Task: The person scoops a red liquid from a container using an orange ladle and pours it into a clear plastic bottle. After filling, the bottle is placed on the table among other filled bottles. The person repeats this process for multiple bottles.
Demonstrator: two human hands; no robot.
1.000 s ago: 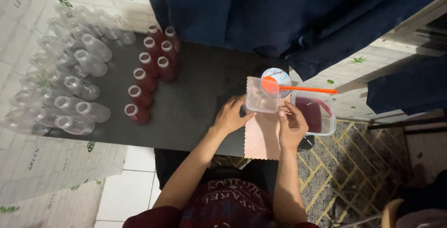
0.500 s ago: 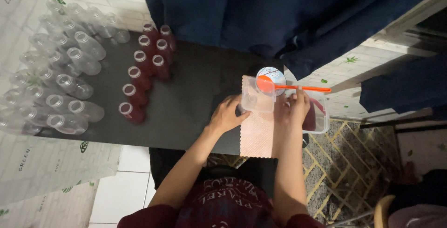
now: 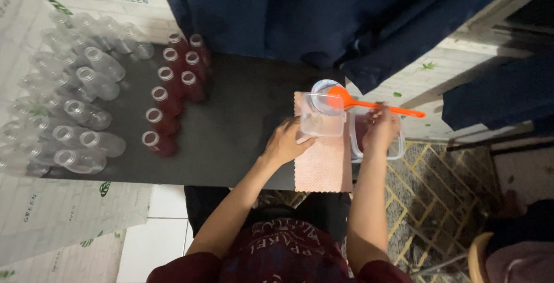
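Two hands work: our left hand [image 3: 287, 142] grips the light, slippery clear tub [image 3: 321, 123] at the table's [image 3: 242, 115] right edge; our right hand [image 3: 378, 130] pinches the stiff orange ladle [image 3: 369, 104] handle.

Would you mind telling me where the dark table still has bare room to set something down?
The widest bare stretch of the dark table lies between the red-filled bottles and the pink cloth. The table's left end is packed with empty clear bottles. The right end is crowded: left hand on a clear tub, right hand by the orange ladle.
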